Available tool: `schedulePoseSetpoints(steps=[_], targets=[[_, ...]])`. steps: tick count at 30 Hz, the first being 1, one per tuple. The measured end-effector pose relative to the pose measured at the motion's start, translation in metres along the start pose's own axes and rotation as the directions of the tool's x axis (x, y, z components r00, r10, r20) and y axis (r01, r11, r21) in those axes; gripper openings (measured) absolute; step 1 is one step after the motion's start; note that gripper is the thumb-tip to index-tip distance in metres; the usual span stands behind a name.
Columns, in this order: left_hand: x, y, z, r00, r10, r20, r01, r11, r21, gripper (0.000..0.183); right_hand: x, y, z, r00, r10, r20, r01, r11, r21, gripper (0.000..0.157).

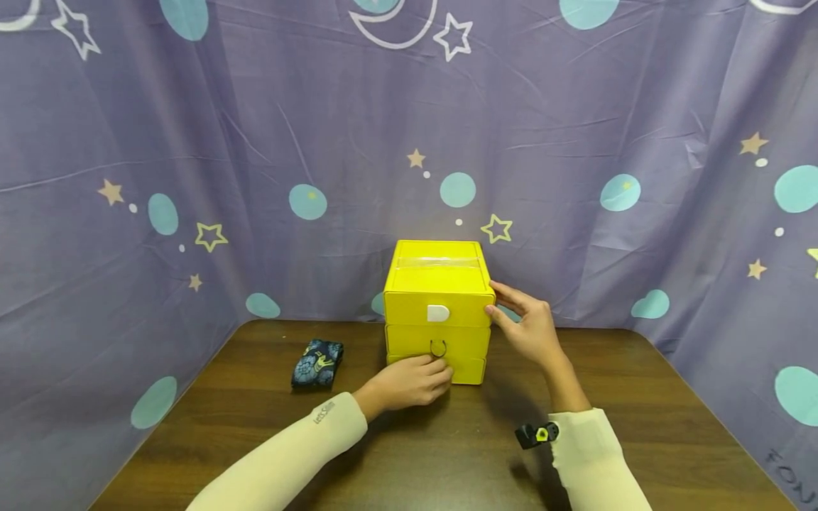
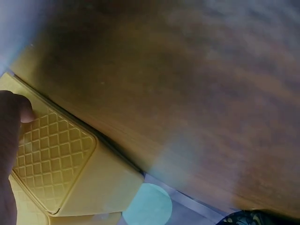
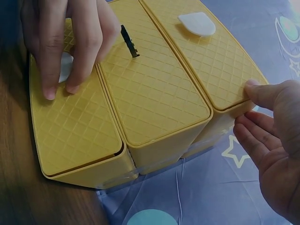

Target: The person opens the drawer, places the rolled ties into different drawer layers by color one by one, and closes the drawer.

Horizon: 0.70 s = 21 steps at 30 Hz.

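A yellow three-drawer box (image 1: pixel 441 280) stands on the table, its drawer fronts quilted and clear tape across its top. My left hand (image 1: pixel 412 382) is at the bottom drawer (image 3: pixel 79 136), fingers bent over its white handle (image 3: pixel 66 68), which they partly hide. At the box's upper right corner, my right hand (image 1: pixel 527 326) holds the edge, thumb on the front and fingers along the side. A white tab handle (image 3: pixel 197 24) sits on the top drawer; the middle one has a dark ring handle (image 1: pixel 437 348). A thin dark gap shows at the bottom drawer's corner.
Left of the box lies a folded dark blue patterned cloth (image 1: pixel 317 363). The brown wooden table (image 1: pixel 447 461) reaches back to a purple curtain (image 1: pixel 358 142) with stars and moons, close behind the box. A small black device (image 1: pixel 535 434) is on the right wrist.
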State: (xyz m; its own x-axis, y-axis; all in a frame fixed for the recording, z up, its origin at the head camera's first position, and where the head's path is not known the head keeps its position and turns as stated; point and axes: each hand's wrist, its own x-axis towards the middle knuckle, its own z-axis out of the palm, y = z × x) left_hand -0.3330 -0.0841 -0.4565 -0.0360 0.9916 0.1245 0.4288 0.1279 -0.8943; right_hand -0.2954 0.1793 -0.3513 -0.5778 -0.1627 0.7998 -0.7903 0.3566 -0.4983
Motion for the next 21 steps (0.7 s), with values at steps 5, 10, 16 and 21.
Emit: schedulePoseSetpoints(steps=[5, 10, 16, 21], targets=[[0.0018, -0.0004, -0.0012, 1.0, -0.013, -0.004, 0.013, 1.0, 0.008, 0.035, -0.0002, 0.0008, 0.0001, 1.0, 0.003, -0.004, -0.003, 1.0, 0.002, 0.044], [0.003, 0.0009, -0.0039, 0.998, -0.019, 0.054, 0.019, 1.0, 0.007, 0.028, -0.001, 0.0019, 0.0011, 1.0, 0.0, -0.002, 0.0, 1.0, 0.002, 0.044], [0.0072, 0.0026, -0.0056, 0.997, -0.021, 0.067, 0.021, 1.0, 0.011, 0.022, -0.0021, 0.002, 0.0013, 1.0, 0.001, -0.001, -0.001, 1.0, 0.014, 0.044], [0.01, 0.0013, -0.0073, 0.997, -0.003, 0.071, 0.0, 0.999, 0.035, 0.021, -0.0023, 0.0014, 0.0008, 1.0, 0.01, -0.003, -0.01, 1.0, 0.008, 0.044]])
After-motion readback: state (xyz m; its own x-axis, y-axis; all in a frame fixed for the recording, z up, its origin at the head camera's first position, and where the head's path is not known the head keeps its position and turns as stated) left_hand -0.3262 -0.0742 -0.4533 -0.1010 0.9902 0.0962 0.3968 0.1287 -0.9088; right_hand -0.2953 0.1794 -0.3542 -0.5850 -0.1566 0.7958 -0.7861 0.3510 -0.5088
